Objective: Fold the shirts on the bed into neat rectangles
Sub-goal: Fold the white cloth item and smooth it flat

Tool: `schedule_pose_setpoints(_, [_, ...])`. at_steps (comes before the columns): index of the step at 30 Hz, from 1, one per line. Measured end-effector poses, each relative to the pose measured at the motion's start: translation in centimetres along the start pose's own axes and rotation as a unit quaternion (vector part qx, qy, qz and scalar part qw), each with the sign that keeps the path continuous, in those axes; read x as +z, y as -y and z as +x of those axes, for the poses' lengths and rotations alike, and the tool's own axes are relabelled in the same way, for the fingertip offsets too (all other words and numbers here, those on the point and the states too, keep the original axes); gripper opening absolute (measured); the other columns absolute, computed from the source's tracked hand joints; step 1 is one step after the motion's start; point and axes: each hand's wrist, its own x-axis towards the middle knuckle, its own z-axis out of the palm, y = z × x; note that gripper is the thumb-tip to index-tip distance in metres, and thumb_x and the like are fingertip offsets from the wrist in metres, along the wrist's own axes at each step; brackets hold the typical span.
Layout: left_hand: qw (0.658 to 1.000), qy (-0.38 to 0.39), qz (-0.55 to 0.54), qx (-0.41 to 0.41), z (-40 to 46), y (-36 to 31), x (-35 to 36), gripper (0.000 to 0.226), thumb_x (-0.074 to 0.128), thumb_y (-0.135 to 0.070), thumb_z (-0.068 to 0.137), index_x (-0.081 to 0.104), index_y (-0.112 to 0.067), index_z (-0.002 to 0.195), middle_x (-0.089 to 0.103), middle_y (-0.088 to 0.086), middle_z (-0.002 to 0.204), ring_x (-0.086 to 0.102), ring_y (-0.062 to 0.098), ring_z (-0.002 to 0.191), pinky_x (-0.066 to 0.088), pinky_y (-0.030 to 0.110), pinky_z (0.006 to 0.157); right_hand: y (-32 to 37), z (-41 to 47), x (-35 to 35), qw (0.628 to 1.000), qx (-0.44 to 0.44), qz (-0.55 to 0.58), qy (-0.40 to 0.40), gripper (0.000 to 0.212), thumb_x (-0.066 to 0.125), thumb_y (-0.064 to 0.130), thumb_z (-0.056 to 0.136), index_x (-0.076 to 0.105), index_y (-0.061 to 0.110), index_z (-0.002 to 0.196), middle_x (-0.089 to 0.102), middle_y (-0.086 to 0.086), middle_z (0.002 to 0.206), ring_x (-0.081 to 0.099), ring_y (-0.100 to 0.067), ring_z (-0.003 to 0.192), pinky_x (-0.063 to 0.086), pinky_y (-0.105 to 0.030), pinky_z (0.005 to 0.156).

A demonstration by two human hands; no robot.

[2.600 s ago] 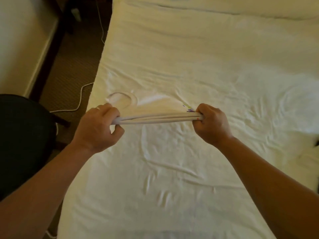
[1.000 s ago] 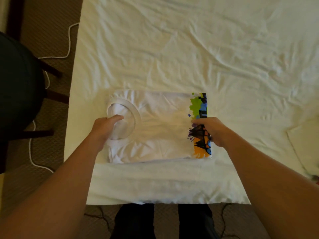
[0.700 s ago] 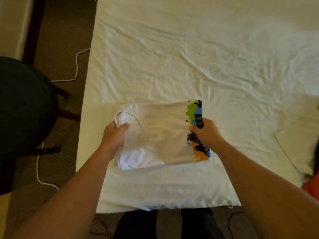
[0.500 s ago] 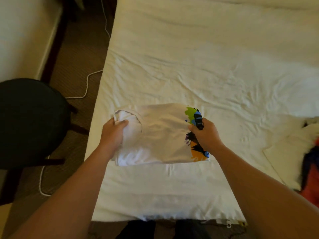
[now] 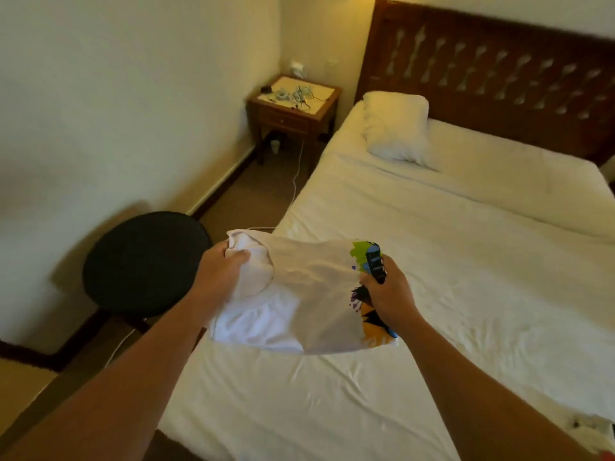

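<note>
A folded white shirt (image 5: 309, 294) with a green, blue, black and orange print along its right edge hangs in the air over the bed's left edge. My left hand (image 5: 219, 274) grips it at the collar end, thumb on top. My right hand (image 5: 387, 294) grips the printed end. The shirt is a thick, roughly rectangular bundle that sags a little between my hands. The bed (image 5: 449, 261) with its white sheet lies below and to the right.
A black round stool (image 5: 143, 261) stands left of the bed. A white pillow (image 5: 396, 128) lies by the dark headboard (image 5: 492, 81). A wooden nightstand (image 5: 294, 104) with cables is in the corner. A white cable (image 5: 294, 181) runs along the floor. Other fabric shows at the bottom right (image 5: 595, 430).
The folded shirt, pressed flat on the bed a second ago, has been lifted off the sheet in both hands and carried left. The view has tilted up toward the headboard.
</note>
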Motion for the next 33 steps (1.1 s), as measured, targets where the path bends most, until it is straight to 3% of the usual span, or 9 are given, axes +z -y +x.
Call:
schedule_pose_setpoints(4, [0.997, -0.065, -0.032, 0.020, -2.2, -1.2, -6.0, 0.028, 0.059, -0.025, 0.100, 0.061, -0.016, 0.127, 0.061, 0.004, 0.109, 0.057, 0.022, 0.095, 0.045, 0.036, 0.077, 5.6, 0.1, 1.0, 0.998, -0.054, 0.010, 0.033, 0.035, 0.064, 0.018, 0.096, 0.060, 0.021, 0.131, 0.070, 0.001, 0.110, 0.067, -0.023, 0.099, 0.054, -0.037, 0.084])
schedule_pose_setpoints(7, [0.991, -0.118, -0.057, 0.015, -3.9, -0.9, -11.0, 0.015, 0.059, -0.024, 0.099, 0.061, -0.021, 0.114, 0.059, -0.002, 0.097, 0.055, 0.015, 0.084, 0.041, 0.031, 0.067, 10.0, -0.3, 3.6, 0.991, -0.115, -0.002, 0.066, 0.033, 0.063, 0.015, 0.097, 0.060, 0.021, 0.130, 0.066, 0.008, 0.104, 0.062, -0.012, 0.090, 0.046, -0.023, 0.074])
schedule_pose_setpoints(12, [0.978, -0.194, -0.074, -0.022, -6.6, 1.8, -19.8, 0.022, 0.062, -0.022, 0.098, 0.065, -0.015, 0.118, 0.061, 0.006, 0.106, 0.055, 0.027, 0.099, 0.042, 0.037, 0.082, 16.1, -1.8, 10.9, 0.976, -0.167, -0.021, 0.141, 0.030, 0.059, 0.015, 0.099, 0.058, 0.018, 0.129, 0.063, 0.004, 0.106, 0.059, -0.017, 0.095, 0.040, -0.024, 0.075])
schedule_pose_setpoints(16, [0.961, -0.258, -0.088, -0.054, -8.8, 5.5, -27.4, 0.008, 0.063, -0.019, 0.097, 0.061, -0.021, 0.105, 0.055, -0.006, 0.086, 0.053, 0.017, 0.085, 0.041, 0.032, 0.077, 20.4, -4.2, 18.2, 0.959, -0.196, -0.038, 0.202, 0.031, 0.059, 0.015, 0.099, 0.058, 0.015, 0.130, 0.064, 0.001, 0.108, 0.060, -0.019, 0.099, 0.043, -0.025, 0.077])
schedule_pose_setpoints(20, [0.936, -0.319, -0.123, -0.082, -10.8, 10.1, -35.2, 0.013, 0.064, -0.023, 0.097, 0.065, -0.019, 0.110, 0.060, -0.001, 0.093, 0.057, 0.023, 0.095, 0.042, 0.035, 0.081, 24.9, -7.5, 26.5, 0.933, -0.235, -0.053, 0.266, 0.026, 0.058, 0.014, 0.100, 0.059, 0.017, 0.126, 0.065, 0.005, 0.102, 0.062, -0.016, 0.096, 0.049, -0.036, 0.090])
schedule_pose_setpoints(25, [0.911, -0.372, -0.149, -0.100, -12.4, 16.7, -45.2, 0.011, 0.059, -0.019, 0.100, 0.062, -0.021, 0.089, 0.056, -0.004, 0.084, 0.051, 0.012, 0.075, 0.039, 0.028, 0.061, 30.6, -12.3, 38.1, 0.900, -0.259, -0.042, 0.347, 0.032, 0.056, 0.016, 0.102, 0.057, 0.015, 0.135, 0.066, 0.003, 0.110, 0.064, -0.019, 0.104, 0.050, -0.037, 0.094])
schedule_pose_setpoints(28, [0.887, -0.406, -0.171, -0.138, -14.1, 20.7, -51.6, 0.008, 0.057, -0.023, 0.101, 0.060, -0.021, 0.108, 0.057, -0.002, 0.092, 0.053, 0.017, 0.082, 0.039, 0.032, 0.065, 33.8, -16.0, 46.0, 0.884, -0.260, -0.040, 0.386, 0.033, 0.055, 0.014, 0.103, 0.056, 0.013, 0.136, 0.064, 0.005, 0.105, 0.063, -0.018, 0.101, 0.049, -0.034, 0.092])
schedule_pose_setpoints(31, [0.870, -0.431, -0.179, -0.161, -15.3, 24.1, -57.4, 0.007, 0.056, -0.023, 0.101, 0.057, -0.022, 0.094, 0.054, -0.001, 0.087, 0.052, 0.017, 0.078, 0.040, 0.033, 0.066, 36.9, -20.0, 52.7, 0.873, -0.240, -0.029, 0.423, 0.036, 0.055, 0.011, 0.102, 0.054, 0.014, 0.138, 0.064, 0.003, 0.105, 0.063, -0.013, 0.093, 0.054, -0.033, 0.087])
schedule_pose_setpoints(33, [0.862, -0.442, -0.181, -0.169, -15.9, 25.6, -60.8, 0.017, 0.057, -0.022, 0.100, 0.055, -0.025, 0.084, 0.054, -0.001, 0.086, 0.053, 0.019, 0.081, 0.041, 0.035, 0.074, 38.9, -22.2, 56.6, 0.865, -0.231, -0.020, 0.445, 0.037, 0.055, 0.008, 0.102, 0.054, 0.016, 0.138, 0.067, 0.001, 0.108, 0.066, -0.018, 0.097, 0.056, -0.043, 0.094])
